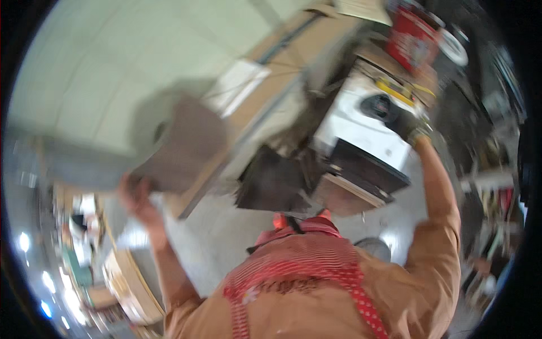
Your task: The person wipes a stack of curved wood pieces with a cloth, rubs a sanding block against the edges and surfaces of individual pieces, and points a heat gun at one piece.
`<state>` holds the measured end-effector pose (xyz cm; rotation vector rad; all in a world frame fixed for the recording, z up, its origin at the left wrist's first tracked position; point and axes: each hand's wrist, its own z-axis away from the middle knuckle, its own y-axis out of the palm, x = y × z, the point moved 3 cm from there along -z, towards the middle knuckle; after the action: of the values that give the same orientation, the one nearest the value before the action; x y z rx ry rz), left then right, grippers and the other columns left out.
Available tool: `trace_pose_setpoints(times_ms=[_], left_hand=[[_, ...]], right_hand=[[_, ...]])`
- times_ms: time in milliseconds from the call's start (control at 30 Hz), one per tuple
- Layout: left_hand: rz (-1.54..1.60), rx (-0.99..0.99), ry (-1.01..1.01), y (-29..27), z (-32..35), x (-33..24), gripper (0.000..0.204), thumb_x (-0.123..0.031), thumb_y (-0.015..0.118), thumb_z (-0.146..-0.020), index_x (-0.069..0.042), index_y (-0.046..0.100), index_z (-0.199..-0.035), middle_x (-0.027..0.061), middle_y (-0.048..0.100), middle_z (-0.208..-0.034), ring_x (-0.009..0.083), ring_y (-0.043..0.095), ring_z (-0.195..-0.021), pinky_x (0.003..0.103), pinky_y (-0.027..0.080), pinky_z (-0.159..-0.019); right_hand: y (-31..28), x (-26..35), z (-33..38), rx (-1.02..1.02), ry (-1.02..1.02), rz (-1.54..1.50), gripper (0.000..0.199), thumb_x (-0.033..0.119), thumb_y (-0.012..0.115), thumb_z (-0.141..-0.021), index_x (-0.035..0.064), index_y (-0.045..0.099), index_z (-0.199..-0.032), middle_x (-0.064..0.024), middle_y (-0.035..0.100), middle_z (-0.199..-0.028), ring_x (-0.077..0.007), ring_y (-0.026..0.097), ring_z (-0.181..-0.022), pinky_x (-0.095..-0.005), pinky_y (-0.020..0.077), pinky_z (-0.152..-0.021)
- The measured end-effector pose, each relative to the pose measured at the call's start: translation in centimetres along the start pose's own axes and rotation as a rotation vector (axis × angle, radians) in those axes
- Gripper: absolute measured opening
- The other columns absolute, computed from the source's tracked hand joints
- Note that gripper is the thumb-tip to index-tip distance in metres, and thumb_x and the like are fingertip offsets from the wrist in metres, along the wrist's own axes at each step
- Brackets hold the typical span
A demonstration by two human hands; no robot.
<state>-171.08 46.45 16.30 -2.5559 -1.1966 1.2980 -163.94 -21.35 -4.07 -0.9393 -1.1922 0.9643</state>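
My left hand (138, 200) is closed on the lower corner of a curved, dull brown sheet (192, 144), which looks like sandpaper. The sheet is raised over the edge of a pale panel (113, 73). My right arm reaches to the far right, where my right hand (419, 129), in what looks like a glove, is closed round a dark tool with a round black end (377, 107). That tool is over a white-topped surface (353, 121). Motion blur hides the finer detail of both hands.
A yellow item (394, 90) lies beyond the dark tool, near a red container (415, 37) and a white ring (453, 48). Dark boards (367, 169) and a black sheet (272, 181) are in front of me. Stacked boards (130, 285) stand at the left.
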Motion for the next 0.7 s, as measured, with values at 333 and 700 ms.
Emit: trace_pose_setpoints(times_ms=[333, 700], left_hand=[[-0.189, -0.011, -0.043, 1.6, -1.4, -2.3, 0.037, -0.012, 0.053, -0.097, -0.006, 0.046, -0.133, 0.012, 0.052, -0.125, 0.0218, 0.051, -0.111, 0.034, 0.041, -0.098], [-0.139, -0.047, -0.153, 0.9, -0.6, -3.6, 0.041, -0.003, 0.057, -0.087, -0.005, 0.047, -0.127, 0.0106, 0.054, -0.118, 0.0202, 0.051, -0.108, 0.034, 0.042, -0.094]], right_hand=[[3.3, 0.2, -0.6, -0.031, 0.097, 0.169, 0.033, 0.027, 0.052, -0.09, 0.017, 0.051, -0.122, -0.0169, 0.065, -0.097, -0.0351, 0.065, -0.09, -0.0466, 0.0503, -0.077], [10.7, -0.8, -2.3, -0.019, 0.117, -0.304, 0.05, 0.004, 0.058, -0.085, 0.0059, 0.047, -0.134, -0.0196, 0.059, -0.125, -0.0313, 0.057, -0.117, -0.0386, 0.0435, -0.099]])
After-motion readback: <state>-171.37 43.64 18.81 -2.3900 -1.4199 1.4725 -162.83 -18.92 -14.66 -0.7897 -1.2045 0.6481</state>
